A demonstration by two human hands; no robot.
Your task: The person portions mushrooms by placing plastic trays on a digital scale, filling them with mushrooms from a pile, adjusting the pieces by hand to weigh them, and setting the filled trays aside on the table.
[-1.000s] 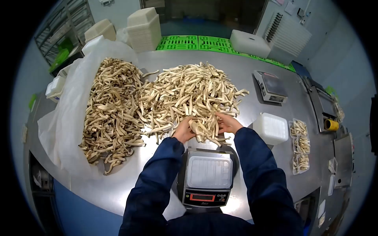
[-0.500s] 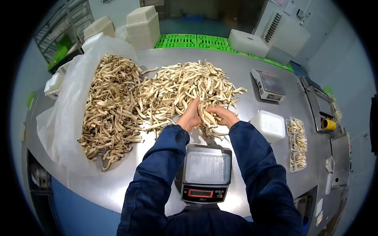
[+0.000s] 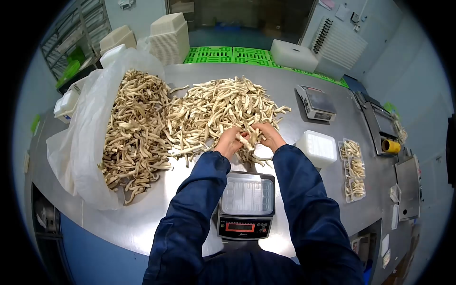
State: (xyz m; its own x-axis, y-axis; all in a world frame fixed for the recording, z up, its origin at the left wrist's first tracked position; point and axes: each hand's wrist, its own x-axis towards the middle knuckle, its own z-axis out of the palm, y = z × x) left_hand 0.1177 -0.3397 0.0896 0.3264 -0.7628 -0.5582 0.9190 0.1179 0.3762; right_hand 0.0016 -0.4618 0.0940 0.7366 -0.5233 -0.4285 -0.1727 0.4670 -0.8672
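At the near edge of a pile of pale, long-stemmed mushrooms, my two hands work close together. My left hand is curled around a few mushrooms, with a pale stem showing past its fingers. My right hand closes on mushrooms from the other side; its fingertips are partly hidden. Just below the hands, a digital scale carries a clear plastic tray. I cannot read the scale's display.
Left of the pile, browner mushrooms spill from a white plastic bag. A stack of white trays, several filled packs and a second scale stand to the right. Green crates line the back edge.
My hands have shifted slightly and drawn a little apart, and the mushrooms between them have turned. The view has moved slightly.
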